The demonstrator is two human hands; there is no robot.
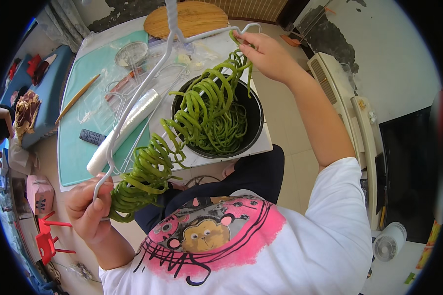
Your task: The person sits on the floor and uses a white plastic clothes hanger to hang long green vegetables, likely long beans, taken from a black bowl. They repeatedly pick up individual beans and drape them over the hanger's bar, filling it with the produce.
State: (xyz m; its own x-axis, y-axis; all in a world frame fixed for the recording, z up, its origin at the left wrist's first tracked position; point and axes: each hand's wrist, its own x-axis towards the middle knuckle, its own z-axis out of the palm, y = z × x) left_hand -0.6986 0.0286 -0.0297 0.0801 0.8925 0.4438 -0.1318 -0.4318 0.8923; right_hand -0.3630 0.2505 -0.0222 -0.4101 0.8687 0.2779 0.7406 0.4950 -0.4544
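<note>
My left hand (90, 212) grips one lower corner of a white coated-wire clothes hanger (158, 70), which is held up at a slant. Thick green strands, like dough noodles (144, 177), are wound in loops around its bottom bar, bunched near my left hand and thinner towards the other end. With thumb and fingers, my right hand (265, 55) pinches a green strand by the hanger's opposite corner. Under the loops stands a black pot (256, 118) at the table's edge, with more coiled green strands (227, 129) inside. The looped strands hide part of the pot's rim.
On the table (166, 86) lie a teal mat (72, 155), a roll of clear film (123, 131), a remote control (92, 136), a tapered wooden rolling pin (77, 99) and other wire hangers (151, 99). A bowl (131, 54) and round wooden board (184, 18) are farther back.
</note>
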